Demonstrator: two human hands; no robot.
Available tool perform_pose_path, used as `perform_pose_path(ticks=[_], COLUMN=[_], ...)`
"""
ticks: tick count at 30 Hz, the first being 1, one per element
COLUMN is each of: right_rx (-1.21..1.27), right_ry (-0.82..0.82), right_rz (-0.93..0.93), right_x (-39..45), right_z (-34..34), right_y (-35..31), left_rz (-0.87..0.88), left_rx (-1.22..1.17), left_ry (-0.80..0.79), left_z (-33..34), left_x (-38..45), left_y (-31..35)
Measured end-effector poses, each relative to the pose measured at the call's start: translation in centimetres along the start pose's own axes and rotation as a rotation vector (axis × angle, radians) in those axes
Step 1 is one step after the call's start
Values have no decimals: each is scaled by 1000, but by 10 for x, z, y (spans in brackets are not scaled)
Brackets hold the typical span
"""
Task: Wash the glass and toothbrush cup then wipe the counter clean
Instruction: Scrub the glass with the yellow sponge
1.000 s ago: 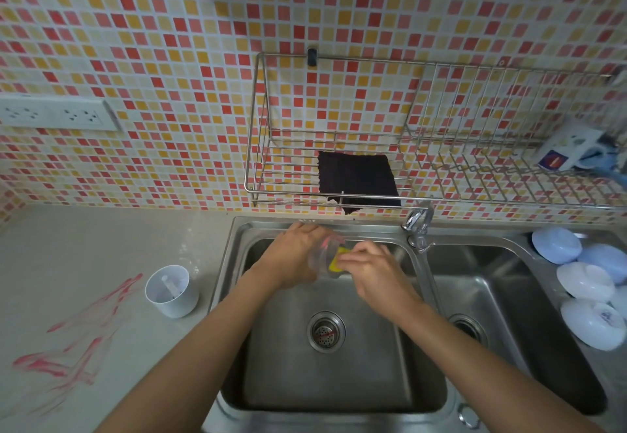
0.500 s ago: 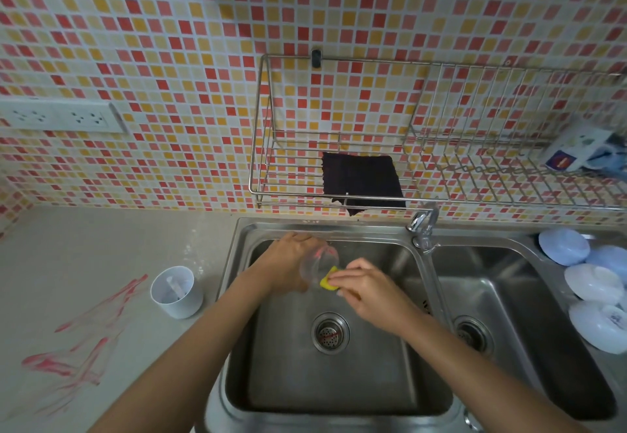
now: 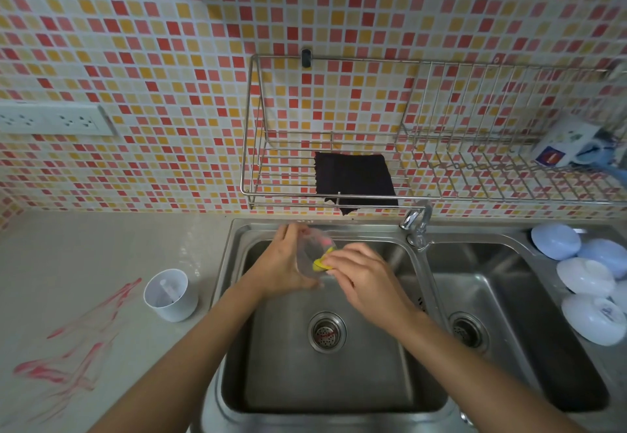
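Glass scrubbed over left sink basin.
Left hand [image 3: 285, 263] wrapped around clear glass [image 3: 310, 249]; right hand [image 3: 364, 278] pinching yellow sponge [image 3: 319, 263] against it. White toothbrush cup [image 3: 169, 295] upright on surface [image 3: 84, 252], near red smears [image 3: 71, 347]. Dark cloth [image 3: 354, 178] on wire rack [image 3: 441, 167], tap [image 3: 415, 223] just right.

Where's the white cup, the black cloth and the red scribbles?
White plastic toothbrush cup [image 3: 174, 303]: head view, on its outer side wall.
Black square cloth [image 3: 354, 178]: head view, at its middle, on the wire rack.
Red smeared marks [image 3: 73, 364]: head view, on the thick lower streaks on the counter.
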State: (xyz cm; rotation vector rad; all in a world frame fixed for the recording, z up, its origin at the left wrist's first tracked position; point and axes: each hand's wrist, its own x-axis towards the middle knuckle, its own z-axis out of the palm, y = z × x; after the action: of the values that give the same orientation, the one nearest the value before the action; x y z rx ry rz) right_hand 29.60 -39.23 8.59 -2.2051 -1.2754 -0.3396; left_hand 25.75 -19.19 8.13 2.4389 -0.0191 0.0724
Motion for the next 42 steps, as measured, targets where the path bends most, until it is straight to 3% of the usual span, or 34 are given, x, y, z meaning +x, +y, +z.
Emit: perform_pose_path(ticks=[4, 6, 8, 11, 15, 18, 21, 25, 28, 31, 42], right_rx=[158, 63, -122, -210, -40, -154, -185, 2, -152, -223, -73], right_ry=[-123, -177, -166, -130, -148, -175, -140, -150, -215, -173, -85], right_rz=[141, 53, -82, -135, -42, -126, -86, 10, -80, -66, -18], right_x=[6, 9, 14, 11, -1, 3, 3, -5, 2, 5, -7], right_z=[8, 8, 3, -2, 10, 9, 2, 13, 13, 5, 7], right_y=[-3, 1, 11, 17, 9, 12, 15, 7, 5, 12, 15], left_rz=[85, 104, 127, 153, 142, 140, 133, 130, 178, 188, 108], left_rx=[79, 93, 91, 123, 197, 184, 197, 237, 227, 195, 186], left_ry=[16, -14, -43, -76, -135, -176, -155, -157, -163, -160, -195], left_z=[-4, -9, -15, -22, -20, -17, -21, -23, -16, -17, -23], left_x=[4, 5, 7, 9, 8, 6, 7, 8, 8, 13, 13], left_y=[0, 3, 5, 8, 7, 8, 9, 11, 18, 23, 7])
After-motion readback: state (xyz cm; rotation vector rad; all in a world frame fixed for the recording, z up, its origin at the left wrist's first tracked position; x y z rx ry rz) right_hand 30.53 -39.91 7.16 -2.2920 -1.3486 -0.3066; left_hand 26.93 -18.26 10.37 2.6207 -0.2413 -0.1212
